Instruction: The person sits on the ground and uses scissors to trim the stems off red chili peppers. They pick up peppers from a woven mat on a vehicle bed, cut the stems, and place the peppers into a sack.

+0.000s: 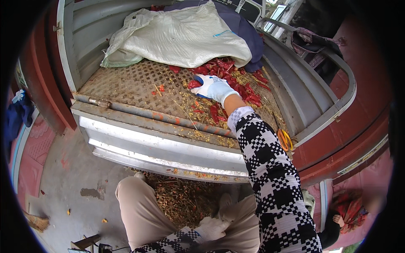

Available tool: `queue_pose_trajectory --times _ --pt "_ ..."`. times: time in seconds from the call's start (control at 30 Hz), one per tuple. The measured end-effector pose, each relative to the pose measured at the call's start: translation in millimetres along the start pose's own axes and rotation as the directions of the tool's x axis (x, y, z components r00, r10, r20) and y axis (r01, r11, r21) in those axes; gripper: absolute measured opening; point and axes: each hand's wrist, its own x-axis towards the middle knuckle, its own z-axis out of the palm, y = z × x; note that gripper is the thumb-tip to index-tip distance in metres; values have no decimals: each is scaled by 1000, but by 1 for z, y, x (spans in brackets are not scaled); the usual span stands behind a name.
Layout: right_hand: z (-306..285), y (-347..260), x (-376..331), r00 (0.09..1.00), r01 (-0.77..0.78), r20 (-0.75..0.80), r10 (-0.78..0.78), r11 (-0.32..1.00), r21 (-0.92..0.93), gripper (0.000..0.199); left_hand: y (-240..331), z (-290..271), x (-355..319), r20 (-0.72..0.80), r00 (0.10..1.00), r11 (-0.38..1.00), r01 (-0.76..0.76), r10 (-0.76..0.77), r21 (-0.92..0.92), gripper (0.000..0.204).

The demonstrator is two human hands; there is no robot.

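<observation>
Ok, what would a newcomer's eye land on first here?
Probably the black-and-white checked sleeve, running up from the lower edge to the gloved right hand among the red peppers. Next, the big pale sack spread across the far part of the metal cargo bed.

Peppers (249, 95) red; right glove (217, 87) white and pale blue with dark blue palm, left glove (211, 229) white, sleeve (270, 168) black-and-white checked. Sack (181, 36) off-white, cloth (252, 36) navy, bed (126, 82) rusty brown with diamond pattern, tailgate (168, 142) silver-grey. Trousers (139, 206) beige, loops (285, 140) orange, floor (80, 168) grey.
</observation>
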Motion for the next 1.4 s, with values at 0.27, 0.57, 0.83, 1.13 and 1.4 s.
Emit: queue_pose_trajectory --times 0.27,0.57,0.83,1.13,1.4 --pt "-15 66 -80 935 197 -306 -179 980 29 60 8 10 4 14 1000 993 3 -5 119 30" --pt "33 83 -125 957 -20 -289 -9 995 -96 54 9 11 0 52 997 976 43 -56 213 34" --pt "55 163 -92 872 165 -445 207 731 663 28 3 12 4 38 996 968 65 -77 243 39" --pt "2 153 -171 894 286 -303 330 99 953 16 16 -7 -4 40 982 960 170 -184 223 44" --pt "65 147 -251 913 316 -323 249 66 946 18 30 -38 -9 -314 926 978 182 -207 -105 59"
